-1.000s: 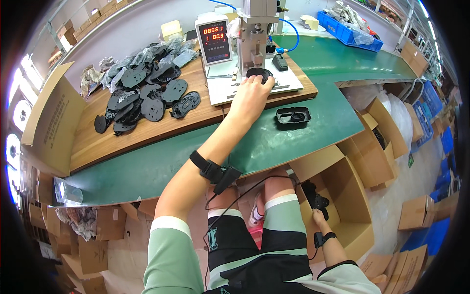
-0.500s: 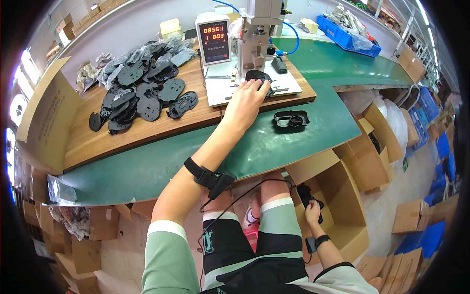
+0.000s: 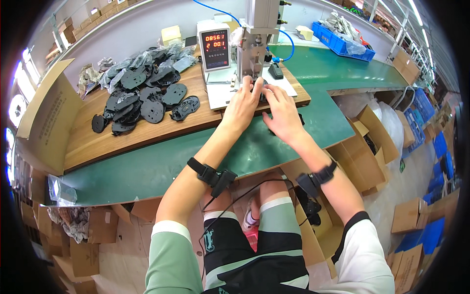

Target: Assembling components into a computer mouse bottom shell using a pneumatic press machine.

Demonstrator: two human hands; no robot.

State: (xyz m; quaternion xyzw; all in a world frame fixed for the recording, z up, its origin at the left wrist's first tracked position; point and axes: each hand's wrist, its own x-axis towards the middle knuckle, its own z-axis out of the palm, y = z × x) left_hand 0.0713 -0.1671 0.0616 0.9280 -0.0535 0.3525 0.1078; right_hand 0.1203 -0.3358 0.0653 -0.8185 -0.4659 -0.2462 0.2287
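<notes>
Both left hand (image 3: 242,107) and right hand (image 3: 285,117) are at the press (image 3: 261,20); whether they grasp anything, I cannot tell.

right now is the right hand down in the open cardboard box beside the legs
No, the right hand is up at the metal machine, beside the left hand.

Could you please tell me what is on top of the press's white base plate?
The white base plate bears the metal press and a small black box. A dark piece shows only partly between the left hand and right hand; they cover its shape.
</notes>
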